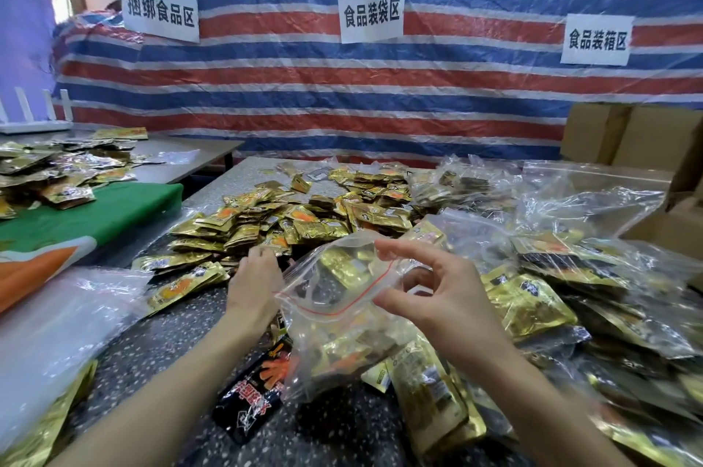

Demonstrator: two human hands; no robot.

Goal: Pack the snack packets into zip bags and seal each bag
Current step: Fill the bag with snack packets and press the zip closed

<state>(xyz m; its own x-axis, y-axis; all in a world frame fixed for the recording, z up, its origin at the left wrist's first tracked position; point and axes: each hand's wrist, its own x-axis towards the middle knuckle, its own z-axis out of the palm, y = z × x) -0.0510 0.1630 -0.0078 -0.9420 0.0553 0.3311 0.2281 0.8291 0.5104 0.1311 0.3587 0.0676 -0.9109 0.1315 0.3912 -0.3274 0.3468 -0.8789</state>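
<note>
The step in hand looked like filling. The zip bag (334,318) hung just above the table (159,345), directly in front of the person, with its mouth up and open. To do it well, the right hand (437,295) needed to hold that mouth wide. It was set for that, with the forefinger hooked on the far lip, the thumb on the near lip, and the other fingers loosely curved and apart. The left hand (251,287), just left of the bag, reached down at the near edge of the loose snack packets (289,219) heaped beyond the bag. Its fingers were curled downward, but whether they had hold of a packet could not be told. Packets would best go in flat and clear of the red zip line, so the seal could press shut cleanly.

The bag was thin, clear and crinkled, with a red strip round its mouth, and several gold packets lay inside. Right of it lay filled bags (570,276).
</note>
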